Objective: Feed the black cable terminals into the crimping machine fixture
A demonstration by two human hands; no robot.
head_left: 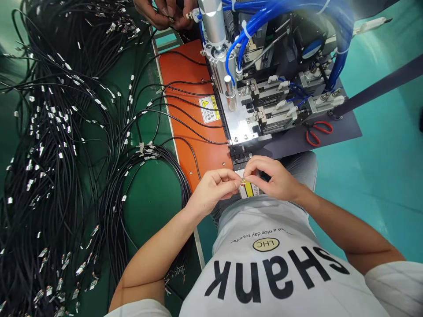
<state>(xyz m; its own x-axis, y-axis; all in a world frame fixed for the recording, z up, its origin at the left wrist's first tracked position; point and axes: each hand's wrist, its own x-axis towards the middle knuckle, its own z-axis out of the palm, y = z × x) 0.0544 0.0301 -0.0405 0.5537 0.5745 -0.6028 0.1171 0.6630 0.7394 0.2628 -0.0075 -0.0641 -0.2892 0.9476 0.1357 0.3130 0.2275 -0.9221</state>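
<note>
My left hand [214,189] is closed in a pinch near the front end of the machine. Between its fingertips are the thin coloured wires [243,181] of a cable end. A black cable [194,155] arcs over the orange plate toward this hand, though its end is hidden by the fingers. Facing it, my right hand [274,178] pinches the same wires from the other side, fingertips almost touching the left ones. Just below the fingers is a white and yellow label [249,188] on the machine's front.
A machine [243,125] with blue air hoses [274,17] stands ahead, several black cables running into it across an orange plate [185,119]. Bundled black cables [66,176] cover the green table [152,189] at left. Red-handled scissors [317,132] lie right. Another person's hands [165,13] work at the top.
</note>
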